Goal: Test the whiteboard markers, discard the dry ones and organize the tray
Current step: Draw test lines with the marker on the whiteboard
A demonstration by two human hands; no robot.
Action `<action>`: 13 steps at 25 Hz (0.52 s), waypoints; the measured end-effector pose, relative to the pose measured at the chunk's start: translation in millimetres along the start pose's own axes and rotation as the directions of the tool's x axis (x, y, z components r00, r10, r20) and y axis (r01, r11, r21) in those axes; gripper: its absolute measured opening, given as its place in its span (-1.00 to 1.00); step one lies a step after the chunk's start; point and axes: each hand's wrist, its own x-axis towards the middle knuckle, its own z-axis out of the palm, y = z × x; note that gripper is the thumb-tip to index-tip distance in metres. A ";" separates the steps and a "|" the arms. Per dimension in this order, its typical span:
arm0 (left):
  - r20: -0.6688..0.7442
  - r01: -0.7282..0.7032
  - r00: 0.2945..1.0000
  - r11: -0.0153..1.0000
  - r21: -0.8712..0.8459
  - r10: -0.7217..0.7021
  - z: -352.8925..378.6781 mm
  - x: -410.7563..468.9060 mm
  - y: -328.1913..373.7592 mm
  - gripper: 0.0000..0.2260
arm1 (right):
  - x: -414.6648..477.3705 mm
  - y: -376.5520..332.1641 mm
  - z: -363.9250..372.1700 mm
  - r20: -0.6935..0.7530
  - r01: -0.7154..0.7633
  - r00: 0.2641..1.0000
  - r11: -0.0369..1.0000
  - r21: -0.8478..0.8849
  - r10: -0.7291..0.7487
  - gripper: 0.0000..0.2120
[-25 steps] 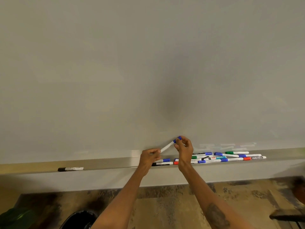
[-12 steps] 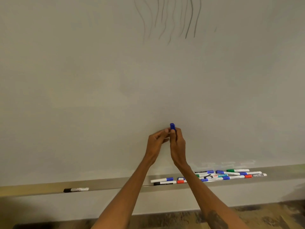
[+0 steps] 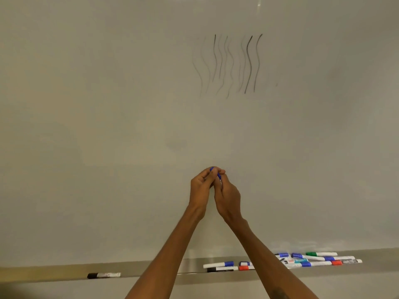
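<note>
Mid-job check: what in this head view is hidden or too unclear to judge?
Head view only.
Covered: most of the blue marker, by the left hand and right hand; cap on or off unclear.
Hidden: some markers on the tray, behind the right forearm.
Too small: labels in the marker pile.
Too faint: colour of the wavy lines.

The blue-capped marker (image 3: 218, 175) has been raised from just above the tray (image 3: 54, 271) to well up the whiteboard (image 3: 97, 126). The left hand (image 3: 199, 186) and right hand (image 3: 227, 195) have been closed together around it, and its white barrel is now hidden. Wavy strokes (image 3: 228, 63) have been brought fully into view.
</note>
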 end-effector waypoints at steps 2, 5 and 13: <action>-0.024 -0.008 1.000 1.000 -0.030 0.008 0.7 0.6 8.6 -0.78 | 5.1 -12.8 -1.2 -0.015 0.013 1.000 0.999 -0.029 -0.013 -0.64; -0.051 -0.028 0.998 0.998 -0.047 0.026 0.3 1.9 21.5 -0.77 | 7.6 -24.9 0.0 -0.038 0.007 0.999 1.000 -0.018 -0.008 -0.56; 0.000 -0.198 0.980 0.979 0.050 0.199 -4.6 5.6 64.8 -0.77 | 14.2 -58.0 -0.6 -0.020 -0.026 0.999 0.938 0.345 0.035 -0.75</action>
